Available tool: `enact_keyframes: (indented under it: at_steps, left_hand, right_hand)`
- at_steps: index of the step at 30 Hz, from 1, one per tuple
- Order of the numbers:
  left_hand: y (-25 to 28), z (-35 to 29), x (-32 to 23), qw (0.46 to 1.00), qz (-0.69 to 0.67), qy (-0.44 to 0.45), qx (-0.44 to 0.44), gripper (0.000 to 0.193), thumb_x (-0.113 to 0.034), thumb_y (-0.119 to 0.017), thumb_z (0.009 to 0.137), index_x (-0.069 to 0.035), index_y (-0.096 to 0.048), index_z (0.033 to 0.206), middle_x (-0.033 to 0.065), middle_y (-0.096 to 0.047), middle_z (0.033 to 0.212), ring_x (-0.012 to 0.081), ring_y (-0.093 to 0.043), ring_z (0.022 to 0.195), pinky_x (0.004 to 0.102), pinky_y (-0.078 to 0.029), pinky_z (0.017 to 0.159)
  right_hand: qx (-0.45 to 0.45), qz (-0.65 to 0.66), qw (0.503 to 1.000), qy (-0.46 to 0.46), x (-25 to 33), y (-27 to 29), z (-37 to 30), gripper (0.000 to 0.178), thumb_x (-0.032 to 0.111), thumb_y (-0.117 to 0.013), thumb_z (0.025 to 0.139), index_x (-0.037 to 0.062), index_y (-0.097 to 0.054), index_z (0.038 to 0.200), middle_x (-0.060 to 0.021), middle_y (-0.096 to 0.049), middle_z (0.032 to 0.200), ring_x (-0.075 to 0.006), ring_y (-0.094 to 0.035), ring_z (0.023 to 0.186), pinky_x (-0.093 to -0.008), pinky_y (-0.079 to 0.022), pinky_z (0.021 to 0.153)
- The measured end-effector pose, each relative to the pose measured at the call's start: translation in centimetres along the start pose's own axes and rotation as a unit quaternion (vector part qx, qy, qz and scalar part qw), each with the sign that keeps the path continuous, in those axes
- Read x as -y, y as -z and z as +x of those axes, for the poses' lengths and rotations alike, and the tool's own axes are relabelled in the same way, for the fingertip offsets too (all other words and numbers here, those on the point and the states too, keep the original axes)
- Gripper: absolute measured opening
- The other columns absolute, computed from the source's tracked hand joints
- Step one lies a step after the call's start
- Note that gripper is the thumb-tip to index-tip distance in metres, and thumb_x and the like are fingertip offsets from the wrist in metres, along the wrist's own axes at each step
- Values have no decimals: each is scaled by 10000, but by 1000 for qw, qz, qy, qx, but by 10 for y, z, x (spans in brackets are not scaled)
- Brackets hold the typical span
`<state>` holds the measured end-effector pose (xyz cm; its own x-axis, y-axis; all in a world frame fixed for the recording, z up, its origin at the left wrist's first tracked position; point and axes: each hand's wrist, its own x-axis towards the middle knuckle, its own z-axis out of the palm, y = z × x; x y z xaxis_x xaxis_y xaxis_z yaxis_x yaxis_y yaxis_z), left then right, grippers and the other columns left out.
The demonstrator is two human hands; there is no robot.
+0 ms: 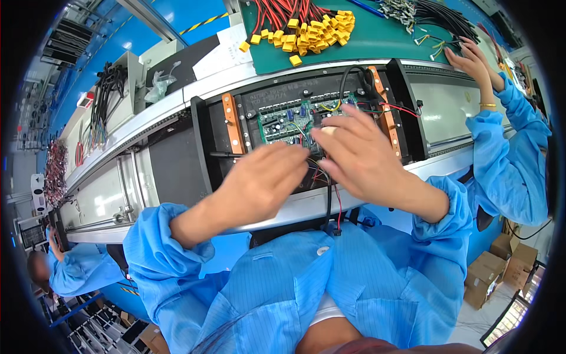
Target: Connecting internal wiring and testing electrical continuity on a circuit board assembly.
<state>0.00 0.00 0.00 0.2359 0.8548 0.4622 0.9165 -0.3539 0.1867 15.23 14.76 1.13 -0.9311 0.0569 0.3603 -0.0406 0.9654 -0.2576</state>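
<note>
A green circuit board (275, 125) with many small parts lies in a black fixture (203, 144) between two orange strips (232, 121). Over the board's near edge, my left hand (259, 180) is closed, its fingers pressed together beside thin wires. My right hand (362, 156) is closed too, with bent, slightly blurred fingers over the board's right part. Whatever the fingertips pinch is hidden. A small pale yellow spot shows at a right finger. Black and red cables (329, 203) hang over the near edge below my hands.
Yellow connectors (321, 32) on red and black leads lie in a bunch on a green mat (377, 38) beyond the rail. At right, a co-worker's hands (471, 62) touch thin cables. Dark cables (109, 88) hang at left; cardboard boxes (486, 274) stand on the floor.
</note>
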Motion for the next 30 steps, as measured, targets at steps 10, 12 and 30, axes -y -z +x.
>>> enact_keyframes:
  at_steps: [10, 12, 30]
  left_hand:
    - [-8, 108, 166, 965, -3, 258, -55, 161, -152, -559, 799, -17, -634, 844, 70, -632, 735, 179, -570, 627, 284, -444, 578]
    - [-35, 125, 184, 965, 72, 233, -98, 159, -154, -557, 795, -25, -639, 837, 76, -636, 730, 198, -588, 647, 301, -457, 590]
    - [41, 125, 152, 917, -64, 277, -278, 201, -217, -555, 777, -36, -634, 817, 81, -621, 679, 225, -578, 603, 298, -445, 559]
  right_hand:
    - [48, -61, 981, 180, 6, -52, 38, 165, 198, -597, 755, 69, -501, 792, -70, -528, 686, -210, -480, 714, -307, -374, 714]
    - [28, -48, 985, 162, 4, -52, 42, 179, 222, -597, 761, 75, -498, 787, -61, -523, 665, -204, -469, 691, -300, -366, 698]
    - [-261, 32, 963, -61, -72, 52, 51, 168, 112, -590, 804, 68, -609, 964, -21, -535, 658, -89, -437, 537, -210, -347, 490]
